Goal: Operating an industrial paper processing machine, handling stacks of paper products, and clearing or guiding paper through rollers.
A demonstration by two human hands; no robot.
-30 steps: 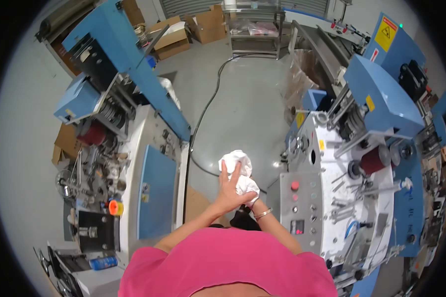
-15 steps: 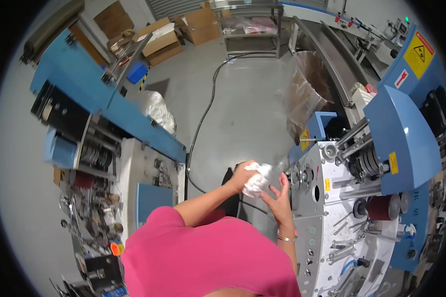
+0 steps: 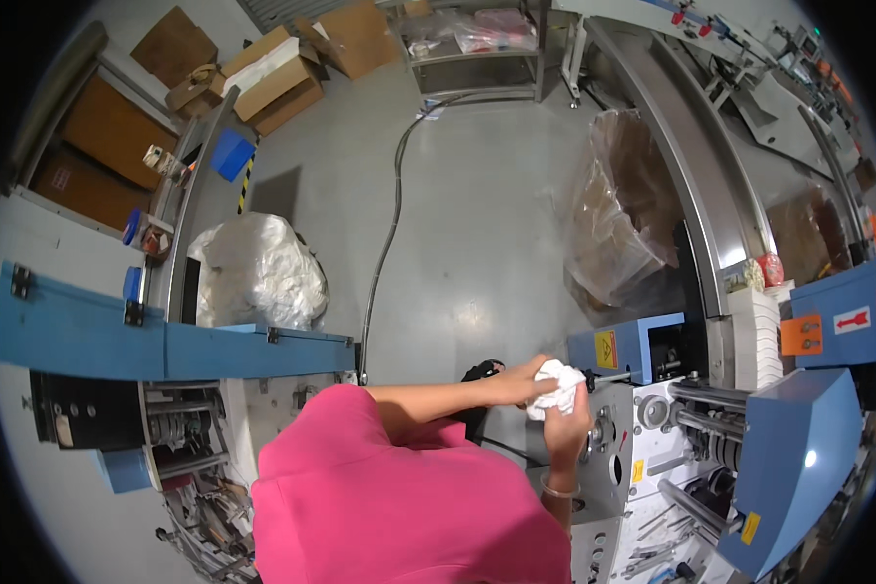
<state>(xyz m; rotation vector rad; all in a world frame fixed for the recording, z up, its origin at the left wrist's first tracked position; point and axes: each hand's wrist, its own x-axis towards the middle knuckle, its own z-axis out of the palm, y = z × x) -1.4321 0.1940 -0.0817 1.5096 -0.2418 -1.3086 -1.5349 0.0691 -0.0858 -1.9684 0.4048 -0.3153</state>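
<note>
A crumpled white cloth [image 3: 556,383] is bunched up between my two hands, beside the machine on my right. My left hand [image 3: 518,385] reaches across from the left, its fingers closed on the cloth's left side. From below, my right hand [image 3: 567,424] grips the lower right part of it; a bracelet circles that wrist. Whether the wad is fabric or soft paper is hard to tell. Just right of my hands stands the machine's white panel [image 3: 637,420], with round knobs and a yellow sticker.
A blue guard [image 3: 798,462] and metal rollers stick out of the right machine. To the left, a long blue beam [image 3: 219,352] spans another machine. Clear plastic bags [image 3: 258,273] bulge behind it. A black cable [image 3: 389,234] runs along the floor. Cardboard boxes [image 3: 280,92] stand far left.
My right hand has come from open and apart to gripping the cloth. Both hands and the cloth have moved right, and the view has turned rightward.
</note>
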